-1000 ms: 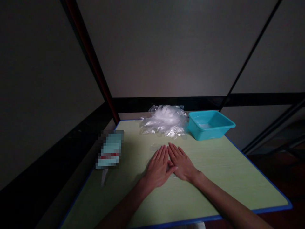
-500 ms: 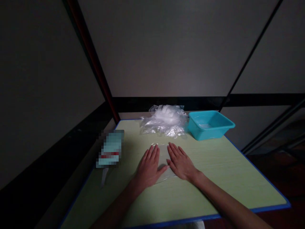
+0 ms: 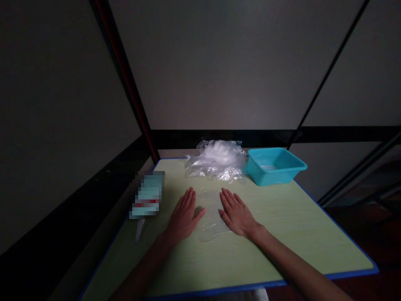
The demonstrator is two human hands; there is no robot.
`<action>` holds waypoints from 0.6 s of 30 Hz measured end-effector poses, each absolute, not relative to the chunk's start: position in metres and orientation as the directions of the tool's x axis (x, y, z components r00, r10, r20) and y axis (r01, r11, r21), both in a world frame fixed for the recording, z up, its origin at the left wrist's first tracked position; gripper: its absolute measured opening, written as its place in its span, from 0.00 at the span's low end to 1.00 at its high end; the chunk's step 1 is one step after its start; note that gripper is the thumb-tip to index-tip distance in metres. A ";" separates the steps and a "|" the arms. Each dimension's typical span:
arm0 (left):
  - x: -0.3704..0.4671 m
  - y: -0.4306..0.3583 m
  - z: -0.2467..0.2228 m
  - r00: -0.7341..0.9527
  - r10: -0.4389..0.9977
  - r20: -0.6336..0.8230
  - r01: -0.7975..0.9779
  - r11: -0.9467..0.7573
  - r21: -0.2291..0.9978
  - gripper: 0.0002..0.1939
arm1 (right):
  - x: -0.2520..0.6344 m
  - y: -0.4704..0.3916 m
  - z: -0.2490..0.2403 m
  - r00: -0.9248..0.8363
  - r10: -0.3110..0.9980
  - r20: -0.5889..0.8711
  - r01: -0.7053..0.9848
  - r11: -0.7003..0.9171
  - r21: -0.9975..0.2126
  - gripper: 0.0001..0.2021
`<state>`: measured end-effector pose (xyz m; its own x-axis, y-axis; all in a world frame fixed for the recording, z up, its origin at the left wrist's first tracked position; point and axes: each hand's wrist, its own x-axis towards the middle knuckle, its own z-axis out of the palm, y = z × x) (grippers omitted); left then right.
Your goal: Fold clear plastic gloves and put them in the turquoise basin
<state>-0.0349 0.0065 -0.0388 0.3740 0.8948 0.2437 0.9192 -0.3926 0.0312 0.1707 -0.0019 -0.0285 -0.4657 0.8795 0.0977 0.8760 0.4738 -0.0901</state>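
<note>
A clear plastic bag point(image 3: 210, 213) lies flat on the pale green table point(image 3: 300, 246), between my two hands. My right hand point(image 3: 237, 213) rests palm down over the bag's right side, fingers stretched out and thumb pointing inward. To the left of the bag, my left hand point(image 3: 185, 215) is palm down with straight fingers and its thumb out toward the bag. The part of the bag under my right hand is hidden.
A heap of crumpled clear plastic bags point(image 3: 219, 159) lies at the table's back. Beside it stands a turquoise basin point(image 3: 274, 167). A blurred-out pale green item point(image 3: 147, 196) is at the left edge. Walls close in behind and left.
My left hand has slid left off the bag onto the table beside it, uncovering the bag's left part. My right hand has stayed in place.
</note>
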 end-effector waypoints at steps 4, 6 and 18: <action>-0.006 0.009 -0.024 0.447 0.865 0.227 0.881 -0.470 0.056 0.33 | 0.171 -0.002 -0.030 -0.462 0.880 0.107 0.878 0.471 -0.088 0.28; 0.013 0.009 -0.019 0.501 0.839 0.214 0.849 -0.524 0.067 0.33 | 0.171 -0.001 -0.031 -0.464 0.879 0.111 0.877 0.473 -0.087 0.27; 0.014 0.012 -0.038 0.472 0.842 0.259 0.875 -0.484 -0.019 0.35 | 0.172 0.000 -0.034 -0.481 0.867 0.130 0.868 0.492 -0.067 0.28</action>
<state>0.0143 0.0121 -0.0379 0.4724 0.8424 0.2591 0.8746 -0.4845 -0.0193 0.1722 -0.0003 -0.0342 -0.4809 0.8670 0.1302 0.8682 0.4917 -0.0671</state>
